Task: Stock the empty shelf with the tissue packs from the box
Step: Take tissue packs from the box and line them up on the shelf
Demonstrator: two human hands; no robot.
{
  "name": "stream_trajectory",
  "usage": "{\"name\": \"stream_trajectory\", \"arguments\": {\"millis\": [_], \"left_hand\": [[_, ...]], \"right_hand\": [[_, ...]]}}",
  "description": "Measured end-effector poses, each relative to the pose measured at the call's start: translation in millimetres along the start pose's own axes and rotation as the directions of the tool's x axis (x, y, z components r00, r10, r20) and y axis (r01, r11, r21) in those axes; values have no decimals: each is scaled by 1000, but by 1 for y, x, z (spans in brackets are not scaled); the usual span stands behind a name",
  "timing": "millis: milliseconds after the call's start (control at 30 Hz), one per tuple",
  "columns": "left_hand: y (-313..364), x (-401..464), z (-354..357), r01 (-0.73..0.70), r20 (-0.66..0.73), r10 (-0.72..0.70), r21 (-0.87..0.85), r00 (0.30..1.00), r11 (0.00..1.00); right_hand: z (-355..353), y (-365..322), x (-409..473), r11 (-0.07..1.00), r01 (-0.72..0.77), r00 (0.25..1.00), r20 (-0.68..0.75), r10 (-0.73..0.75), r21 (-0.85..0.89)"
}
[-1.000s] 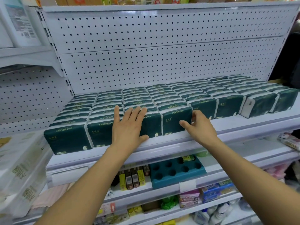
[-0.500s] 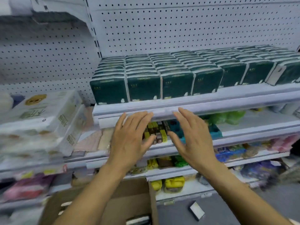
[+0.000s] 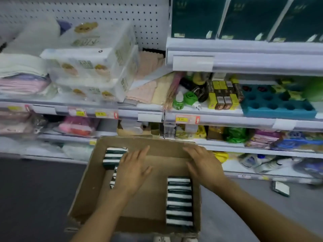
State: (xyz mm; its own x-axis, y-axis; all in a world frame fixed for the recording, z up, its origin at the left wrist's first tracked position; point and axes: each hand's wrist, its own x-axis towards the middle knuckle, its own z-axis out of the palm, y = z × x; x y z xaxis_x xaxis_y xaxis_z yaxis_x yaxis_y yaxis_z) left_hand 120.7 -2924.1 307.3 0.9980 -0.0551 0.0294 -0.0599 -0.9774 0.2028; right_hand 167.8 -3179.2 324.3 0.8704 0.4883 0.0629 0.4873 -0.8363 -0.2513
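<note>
An open cardboard box stands on the floor below me. Inside it, a row of dark green and white tissue packs stands on edge along the right wall, and a smaller group of packs sits in the far left corner. My left hand hovers over the box with its fingers straight, just right of the left group and holding nothing. My right hand is spread flat over the far right of the box, above the right row. Stocked green packs fill the shelf at top right.
Lower shelves hold small boxes, a blue holed tray, bottles and bags. White wrapped tissue bundles and folded cloths sit on the left shelf. One loose pack lies on the grey floor to the right of the box.
My head has tilted down from the stocked shelf to the box on the floor. Both hands dropped from the shelf front into the box opening, still holding nothing.
</note>
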Motion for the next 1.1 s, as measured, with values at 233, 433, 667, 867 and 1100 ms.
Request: {"name": "stream_trajectory", "arguments": {"millis": [233,433,667,867,1100], "left_hand": [[2,-23,94,121,304,-96,-66,948,990],[19,-26,175,539,485,-334,-381,808,751],[34,-18,223,678,615,-334,-490,715,549],[25,-9,238,728,667,-323,-511,671,458],[22,3,249,711,696,-239,-534,677,458]], "right_hand": [[80,18,3,985,79,955,294,-30,-156],[138,21,30,976,85,798,600,54,-200],[184,30,46,945,221,713,701,13,-242],[197,35,56,927,239,708,705,38,-289],[205,50,63,971,79,693,713,110,-226]]}}
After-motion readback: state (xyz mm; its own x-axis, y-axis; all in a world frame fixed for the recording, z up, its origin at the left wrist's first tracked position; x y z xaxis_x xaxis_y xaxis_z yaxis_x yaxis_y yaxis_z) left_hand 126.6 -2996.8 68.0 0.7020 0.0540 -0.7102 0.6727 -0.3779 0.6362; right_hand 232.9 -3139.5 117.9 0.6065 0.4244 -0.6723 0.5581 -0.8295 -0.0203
